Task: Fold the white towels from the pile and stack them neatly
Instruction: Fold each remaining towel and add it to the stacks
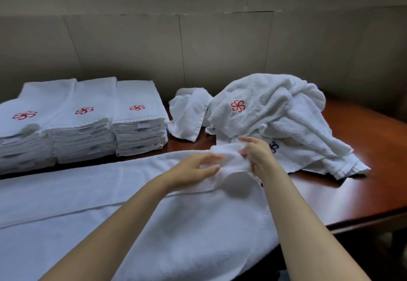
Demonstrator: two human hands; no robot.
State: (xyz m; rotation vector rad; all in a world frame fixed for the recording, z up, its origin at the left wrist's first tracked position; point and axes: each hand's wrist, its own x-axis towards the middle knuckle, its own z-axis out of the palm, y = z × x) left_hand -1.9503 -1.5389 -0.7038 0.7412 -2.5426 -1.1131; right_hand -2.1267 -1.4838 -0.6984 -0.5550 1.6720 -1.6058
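both arms reached forward; the left hand (193, 168) and right hand (256, 154) pinched a bunched fold of the spread towel (136, 194) with curled fingers.

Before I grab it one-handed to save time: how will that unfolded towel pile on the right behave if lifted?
The towel pile will probably sag: its layers drape in soft folds. Several tangled towels may drag along or drop off. Edges already spill onto the table, so loose ends may trail.
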